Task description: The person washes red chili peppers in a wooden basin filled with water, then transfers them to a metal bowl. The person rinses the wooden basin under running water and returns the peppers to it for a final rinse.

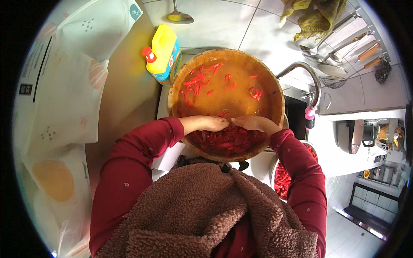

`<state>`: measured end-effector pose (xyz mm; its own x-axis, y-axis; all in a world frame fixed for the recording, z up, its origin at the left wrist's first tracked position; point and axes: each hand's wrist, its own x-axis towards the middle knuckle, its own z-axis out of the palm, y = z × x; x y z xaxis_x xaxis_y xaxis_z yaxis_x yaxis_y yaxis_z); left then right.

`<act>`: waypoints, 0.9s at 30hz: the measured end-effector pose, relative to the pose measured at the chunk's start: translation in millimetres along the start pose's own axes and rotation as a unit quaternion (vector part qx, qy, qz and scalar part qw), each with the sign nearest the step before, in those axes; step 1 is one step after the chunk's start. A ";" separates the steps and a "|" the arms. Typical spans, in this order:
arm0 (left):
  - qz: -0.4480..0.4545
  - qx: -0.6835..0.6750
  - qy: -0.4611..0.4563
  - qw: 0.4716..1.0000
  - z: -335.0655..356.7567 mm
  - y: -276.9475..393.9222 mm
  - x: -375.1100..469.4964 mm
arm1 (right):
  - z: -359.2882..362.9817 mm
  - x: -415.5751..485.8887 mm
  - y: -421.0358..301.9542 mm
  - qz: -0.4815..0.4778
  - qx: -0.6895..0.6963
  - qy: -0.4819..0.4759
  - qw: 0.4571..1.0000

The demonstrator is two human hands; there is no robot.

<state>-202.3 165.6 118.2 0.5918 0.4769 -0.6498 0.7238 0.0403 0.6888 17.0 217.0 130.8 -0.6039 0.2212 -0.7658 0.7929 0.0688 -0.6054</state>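
A round wooden tub [226, 52] full of amber-tinted water stands before me. Loose red chili peppers [195, 84] float along its far side, and a dense mass of red chilies [222, 143] lies at the near side. My left hand [213, 123] reaches in over the left rim, palm down at the water among the near chilies. From the right comes my right hand [253, 124], its thumb side up and its fingers dipping under the surface. Both hands almost meet in the middle. Whether either one grips any chilies is hidden.
Against the tub's left stands a yellow detergent bottle [163, 53] with a red cap. A curved chrome faucet [316, 84] rises at the right above a dark sink [295, 108]. Below my right arm sits a bowl of red chilies [281, 182]. Kitchen utensils [342, 48] hang on the wall.
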 end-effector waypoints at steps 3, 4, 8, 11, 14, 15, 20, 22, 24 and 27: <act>-0.063 -0.053 0.014 0.996 23.4 4.7 -3.7 | 22.8 -16.7 -7.4 0.014 0.031 0.023 0.999; -0.073 -0.058 0.025 0.995 30.5 7.3 -4.1 | 29.8 -19.2 -11.7 0.011 0.048 0.050 0.998; -0.110 -0.301 0.085 0.943 60.8 15.1 -8.9 | 56.4 -19.3 -25.2 0.062 0.215 0.127 0.966; -0.147 -0.523 0.097 0.834 72.9 16.6 -6.9 | 74.9 -7.3 -34.0 0.098 0.428 0.136 0.888; -0.128 -0.617 0.117 0.768 74.7 21.5 -2.6 | 92.1 5.3 -49.0 0.065 0.507 0.242 0.825; -0.113 -0.623 0.137 0.762 73.3 24.5 -1.8 | 96.3 7.1 -55.8 0.074 0.511 0.298 0.802; 0.084 -0.533 0.412 0.735 65.2 45.7 -11.4 | 97.6 -8.7 -86.6 -0.034 0.191 0.606 0.772; 0.152 -0.428 0.518 0.725 61.4 48.0 -17.2 | 97.5 -12.6 -95.5 -0.124 0.175 0.679 0.703; 0.227 -0.312 0.592 0.707 58.7 46.4 -23.0 | 102.2 -11.4 -101.1 -0.208 0.117 0.738 0.631; 0.085 -0.385 0.506 0.767 56.6 48.3 -28.5 | 104.3 2.7 -106.3 -0.058 0.342 0.634 0.691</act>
<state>-164.2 104.2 151.7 -0.2056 0.9545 -0.2160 0.0124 0.2232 0.9747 -77.4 108.8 170.5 0.2418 0.9571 -0.1599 0.2585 -0.2223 -0.9401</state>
